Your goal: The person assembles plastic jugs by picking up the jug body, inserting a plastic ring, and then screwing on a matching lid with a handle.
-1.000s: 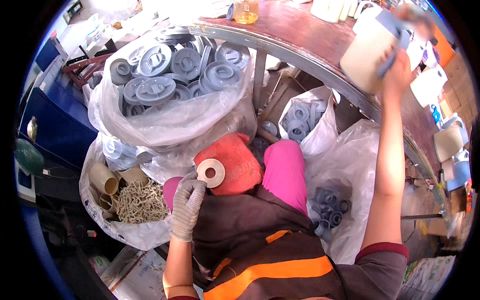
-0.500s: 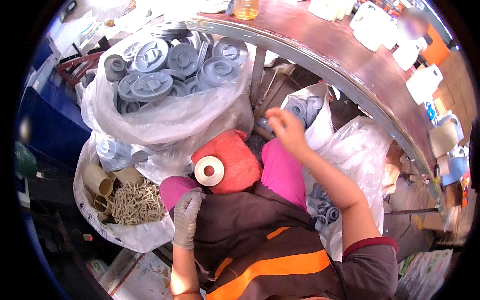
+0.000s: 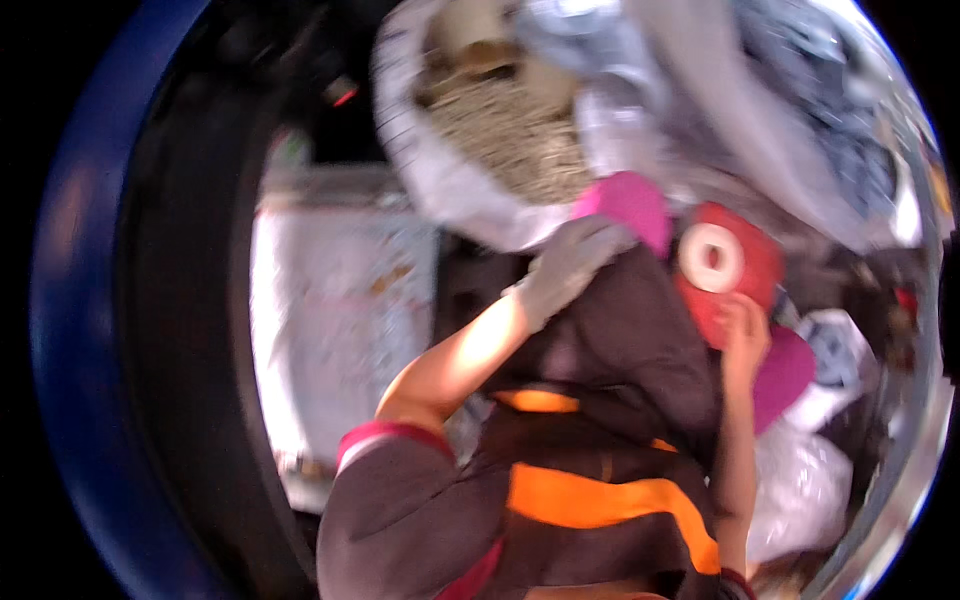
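I'm going off the red cloth point(image 3: 762, 262): gloved left hand point(image 3: 570, 265) is out left of it, fingers too blurry to call. Bare right hand point(image 3: 741, 335), loosely curled at its lower edge, is nearer the cream ring point(image 3: 732, 258), which lies on the cloth just up-left of those fingertips.

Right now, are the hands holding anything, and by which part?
No hold can be confirmed: the left hand is against the apron, the right hand at the red cloth, both blurred.
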Demonstrator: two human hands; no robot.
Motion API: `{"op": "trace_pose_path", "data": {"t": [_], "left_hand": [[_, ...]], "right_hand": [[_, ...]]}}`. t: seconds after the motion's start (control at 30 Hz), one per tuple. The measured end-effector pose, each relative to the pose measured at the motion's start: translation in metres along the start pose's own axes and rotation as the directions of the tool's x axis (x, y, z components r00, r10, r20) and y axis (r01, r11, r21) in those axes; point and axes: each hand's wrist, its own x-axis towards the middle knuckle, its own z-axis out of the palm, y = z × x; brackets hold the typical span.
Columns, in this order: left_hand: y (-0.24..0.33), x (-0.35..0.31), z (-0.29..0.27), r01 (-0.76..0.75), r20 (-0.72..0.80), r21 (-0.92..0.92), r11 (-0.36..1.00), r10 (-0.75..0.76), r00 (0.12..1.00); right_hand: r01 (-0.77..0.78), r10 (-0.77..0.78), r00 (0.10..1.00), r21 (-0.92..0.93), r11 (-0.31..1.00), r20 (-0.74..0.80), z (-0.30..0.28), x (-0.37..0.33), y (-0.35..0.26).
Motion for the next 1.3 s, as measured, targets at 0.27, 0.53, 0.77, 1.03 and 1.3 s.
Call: {"op": "trace_pose_path", "data": {"t": [0.27, 0.53, 0.77, 1.03, 1.3], "left_hand": [[-0.028, -0.054, -0.112, 0.239, -0.502, -0.216, 0.947, -0.318, 0.805], [-0.076, -0.079, -0.221, 0.229, -0.797, 0.357, 0.906, 0.167, 0.581], [-0.088, -0.138, -0.323, 0.819, -0.785, 0.544, -0.18, 0.236, 0.573], [-0.058, -0.243, -0.371, 0.894, -0.85, 0.199, -0.402, -0.524, -0.046], [-0.114, -0.31, -0.325, 0.966, -0.763, 0.087, 0.242, -0.607, 0.221]], "right_hand": [[0.006, -0.006, 0.996, -0.002, 1.0, 0.084, 0.031, -0.029, 0.007], [0.109, -0.112, 0.992, 0.041, 0.993, 0.059, 0.041, -0.031, 0.002], [0.107, -0.106, 0.993, -0.001, 0.994, 0.042, 0.033, -0.036, 0.014], [0.116, -0.11, 0.99, -0.059, 0.992, 0.092, 0.029, -0.035, 0.015], [0.052, -0.04, 0.985, -0.065, 0.997, 0.168, 0.037, -0.034, 0.006]]}}
